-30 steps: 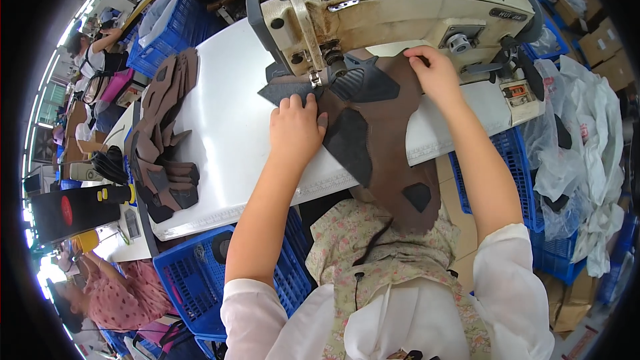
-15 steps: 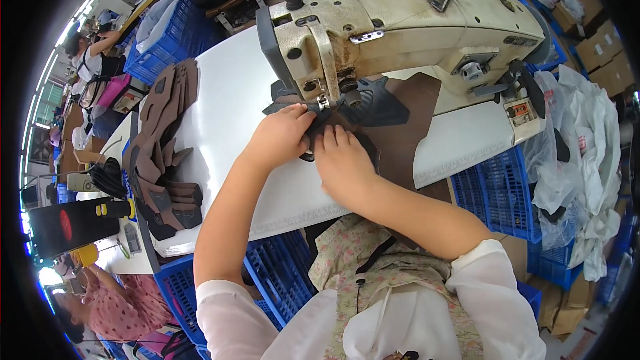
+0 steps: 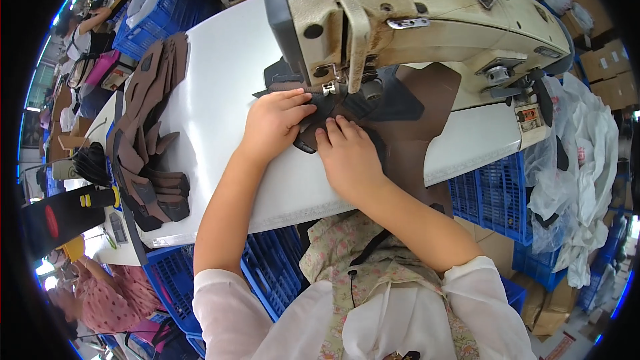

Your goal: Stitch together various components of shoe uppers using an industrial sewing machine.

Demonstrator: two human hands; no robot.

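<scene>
My left grip (image 3: 270, 127) and my right grip (image 3: 350, 160) are close together, right in front of the big cream sewing machine (image 3: 453, 33). The floppy brown piece (image 3: 427, 103) lies on the white tabletop (image 3: 227, 93), under the machine's nose. Part of it hangs over the front edge. It has dark patches (image 3: 403, 103) on it.

My left fingers rest on the piece, just beside the little metal foot (image 3: 329, 88). I can't tell if they are pinching it, because the thumb side is hard to see. My right grip is loose and palm down, with its fingers laid on the piece, a bit nearer to me.

Over on the left side of the tabletop sits a pile of brown pieces (image 3: 150, 93). A blue basket (image 3: 490, 193) is below on the right, near some crinkly plastic bags (image 3: 590, 160). I have a flowery apron (image 3: 347, 253) on.
</scene>
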